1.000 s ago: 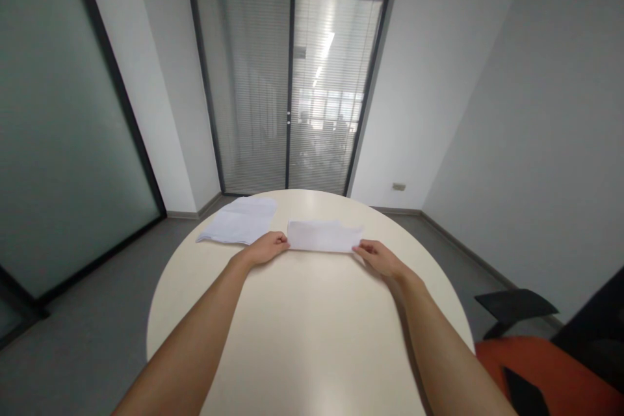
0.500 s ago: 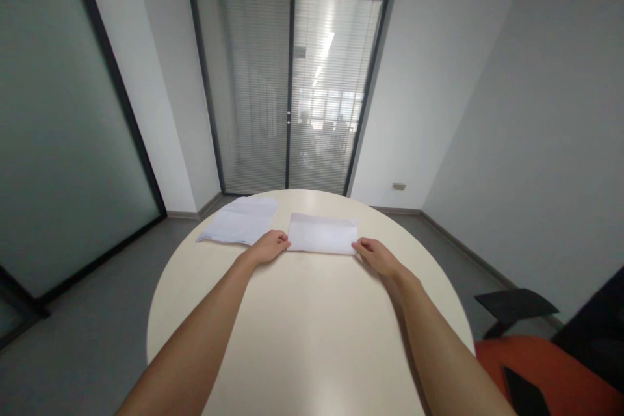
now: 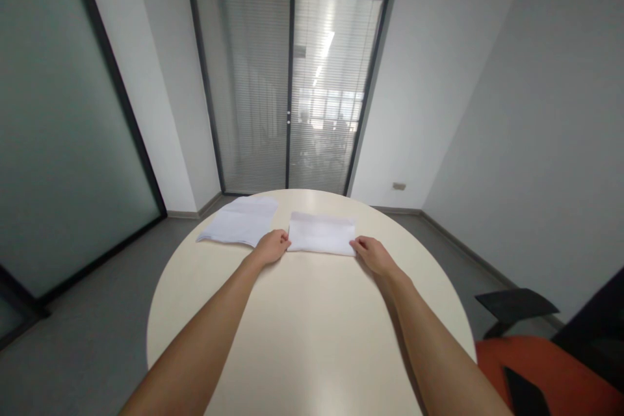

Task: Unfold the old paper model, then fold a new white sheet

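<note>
A folded white sheet of paper (image 3: 322,234) lies flat on the far part of a round cream table (image 3: 302,331). My left hand (image 3: 272,247) pinches the sheet's near left corner with its fingers curled. At the near right corner my right hand (image 3: 372,253) does the same, fingers pressed together on the paper's edge. Both forearms stretch out across the tabletop. A second white sheet (image 3: 241,221), unfolded and creased, rests to the left of the folded one, just beyond my left hand.
An orange and black chair (image 3: 550,364) stands at the lower right beside the table. Behind the table are glass doors with blinds (image 3: 287,88). A frosted glass wall (image 3: 53,130) runs along the left, and grey floor surrounds the table.
The sheet's far edge has come down and squared up, so the paper now lies as a neat narrower rectangle. Both hands edged slightly inward and forward, keeping hold of its near corners.
</note>
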